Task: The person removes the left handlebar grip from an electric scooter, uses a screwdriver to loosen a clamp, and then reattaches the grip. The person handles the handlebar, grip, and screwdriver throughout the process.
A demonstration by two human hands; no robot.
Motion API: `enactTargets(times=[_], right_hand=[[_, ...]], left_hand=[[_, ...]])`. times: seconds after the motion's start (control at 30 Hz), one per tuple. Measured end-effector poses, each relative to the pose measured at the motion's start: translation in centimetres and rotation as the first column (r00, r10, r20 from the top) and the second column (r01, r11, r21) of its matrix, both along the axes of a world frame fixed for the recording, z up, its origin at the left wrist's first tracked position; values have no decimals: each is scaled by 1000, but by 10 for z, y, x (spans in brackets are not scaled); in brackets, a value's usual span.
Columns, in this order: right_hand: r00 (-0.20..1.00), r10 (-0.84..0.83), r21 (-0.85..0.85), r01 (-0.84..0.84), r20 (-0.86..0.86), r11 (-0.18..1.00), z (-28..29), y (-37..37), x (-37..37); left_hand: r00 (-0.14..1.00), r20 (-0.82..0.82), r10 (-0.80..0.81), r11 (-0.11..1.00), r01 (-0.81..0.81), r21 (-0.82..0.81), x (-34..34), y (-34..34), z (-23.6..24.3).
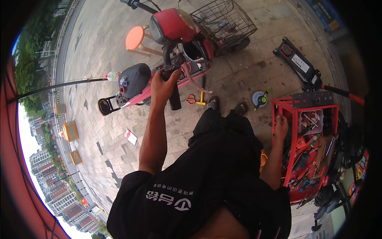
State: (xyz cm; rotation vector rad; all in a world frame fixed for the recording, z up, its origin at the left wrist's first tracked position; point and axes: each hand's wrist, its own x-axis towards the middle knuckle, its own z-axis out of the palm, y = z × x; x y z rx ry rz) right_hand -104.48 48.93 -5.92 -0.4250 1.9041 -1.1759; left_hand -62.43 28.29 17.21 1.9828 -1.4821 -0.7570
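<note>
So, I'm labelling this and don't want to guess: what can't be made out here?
In the head view:
How the left hand meets the handlebar: the hand itself covers it.
Anything inside the right hand: hidden by its fingers.
Many tools in the red cart: overlapping one another.
Red canopy: cut off by left edge.

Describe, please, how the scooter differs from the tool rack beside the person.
The scooter has a smooth, curved front shell, while the tool rack is an open frame of straight bars. The scooter carries a wire basket; the rack holds jumbled tools. The left hand grips the scooter's handlebar; the right hand is at the rack, contact unclear. Both have red parts.
</note>
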Motion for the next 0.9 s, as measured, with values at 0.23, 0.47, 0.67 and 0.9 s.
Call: enactTargets(times=[0.23,0.47,0.67,0.9], right_hand=[[999,30,-8,-30,27,1000,-9,9,-6],[997,23,36,-26,75,999,-12,6,-6],[992,47,47,-53,114,997,-8,2,-7],[986,111,112,-97,-125,989,-6,2,8]], left_hand=[[974,-224,42,996,-23,85,-15,-1,13],[973,-233,10,995,13,97,-7,-3,11],[957,-290,3,999,8,37,-3,-2,-2],[937,-348,-16,1000,17,0,-3,-4,-6]])
